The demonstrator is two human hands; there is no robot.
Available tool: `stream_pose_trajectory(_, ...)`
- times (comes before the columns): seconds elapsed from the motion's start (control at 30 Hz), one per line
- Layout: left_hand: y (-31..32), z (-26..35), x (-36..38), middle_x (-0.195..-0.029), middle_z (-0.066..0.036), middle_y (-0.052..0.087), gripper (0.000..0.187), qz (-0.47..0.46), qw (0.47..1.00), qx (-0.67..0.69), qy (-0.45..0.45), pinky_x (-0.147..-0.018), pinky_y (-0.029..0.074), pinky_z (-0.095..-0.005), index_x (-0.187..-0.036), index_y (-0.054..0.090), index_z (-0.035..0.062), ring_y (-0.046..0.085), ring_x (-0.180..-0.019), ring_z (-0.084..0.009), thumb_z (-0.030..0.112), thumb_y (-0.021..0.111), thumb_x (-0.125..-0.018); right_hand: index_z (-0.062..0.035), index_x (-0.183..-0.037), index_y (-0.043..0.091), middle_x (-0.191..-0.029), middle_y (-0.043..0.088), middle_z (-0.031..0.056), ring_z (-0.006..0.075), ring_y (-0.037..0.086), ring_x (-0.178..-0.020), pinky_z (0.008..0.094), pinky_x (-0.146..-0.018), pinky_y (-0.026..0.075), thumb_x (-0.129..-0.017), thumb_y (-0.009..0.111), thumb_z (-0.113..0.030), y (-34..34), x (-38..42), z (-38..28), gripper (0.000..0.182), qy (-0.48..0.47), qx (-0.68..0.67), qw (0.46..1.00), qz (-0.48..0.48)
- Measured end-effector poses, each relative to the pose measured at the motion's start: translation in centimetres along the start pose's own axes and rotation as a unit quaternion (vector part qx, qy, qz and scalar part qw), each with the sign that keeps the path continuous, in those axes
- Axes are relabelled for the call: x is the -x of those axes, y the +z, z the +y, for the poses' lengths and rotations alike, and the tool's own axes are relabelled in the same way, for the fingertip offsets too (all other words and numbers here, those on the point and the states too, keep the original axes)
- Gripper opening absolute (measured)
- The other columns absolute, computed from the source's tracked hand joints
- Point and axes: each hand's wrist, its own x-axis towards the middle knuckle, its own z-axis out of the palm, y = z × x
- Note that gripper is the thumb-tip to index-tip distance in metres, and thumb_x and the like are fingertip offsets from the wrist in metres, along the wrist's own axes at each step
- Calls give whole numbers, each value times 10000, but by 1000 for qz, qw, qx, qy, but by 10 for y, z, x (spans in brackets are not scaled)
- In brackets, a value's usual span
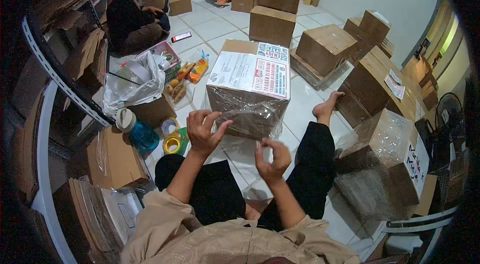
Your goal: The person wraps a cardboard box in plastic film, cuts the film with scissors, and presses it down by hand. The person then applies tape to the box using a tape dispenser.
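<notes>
A cardboard box (247, 76) wrapped in clear plastic film (250, 114) stands on the floor between my legs. White paper and a red-and-blue printed label (272, 71) cover its top. My left hand (204, 131) is raised at the box's near left corner, thumb and fingers apart, with nothing visible in it. Nearer to me, my right hand (274, 160) is held in front of the box, its thumb and index finger curled close together in a ring. Whether a thin, clear piece lies between those fingertips, I cannot make out.
Tape rolls (172, 145) and a blue bottle (142, 131) sit left, near a white plastic bag (134, 81) and snack packets (197, 70). A wrapped box (382, 151) stands right, more boxes (327, 49) behind. Two people (132, 19) sit farther back.
</notes>
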Motion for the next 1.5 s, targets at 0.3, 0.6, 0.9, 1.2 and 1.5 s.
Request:
stream_pose_trajectory(0.3, -2, -21, 9, -819, -26, 551, 247, -37, 999, -34, 9, -664, 378, -350, -903, 625, 124, 517, -792, -217, 150, 705, -671, -56, -861, 604, -827, 579, 68, 233, 559, -762, 342, -636, 420, -644, 679, -57, 19, -54, 34, 230, -168, 139, 975, -45)
stream_pose_trajectory(0.6, -5, -41, 22, -752, -59, 546, 242, -53, 998, -10, 34, -620, 406, -350, -860, 611, 83, 534, -707, -238, 17, 654, -631, -22, -846, 595, -815, 577, 96, 258, 561, -725, 363, -637, 437, -625, 635, 39, -4, -41, 29, 232, -170, 55, 984, -25)
stream_pose_trajectory(0.9, -26, -52, 34, -731, -86, 526, 255, -4, 999, -17, 36, -561, 427, -349, -854, 604, 48, 536, -650, -248, -60, 641, -626, -2, -840, 598, -793, 572, 99, 255, 570, -715, 344, -627, 458, -680, 630, 68, -39, -18, 23, 178, -214, 56, 974, -49)
stream_pose_trajectory(1.2, -23, -56, 48, -755, -111, 522, 296, 1, 1000, 2, 5, -547, 452, -348, -883, 592, 50, 553, -639, -272, -94, 617, -625, 17, -826, 588, -822, 576, 113, 264, 581, -758, 350, -656, 466, -660, 640, 52, -48, 12, 38, 178, -236, 56, 962, -127)
stream_pose_trajectory(1.5, -23, -58, 48, -902, -135, 499, 550, -41, 981, 13, -191, -767, 400, -393, -1018, 493, 6, 497, -878, -279, 179, 777, -581, -22, -1086, 444, -1042, 495, 169, 306, 485, -992, 410, -848, 375, -609, 774, -130, -13, 34, 47, 589, -37, 52, 998, -8)
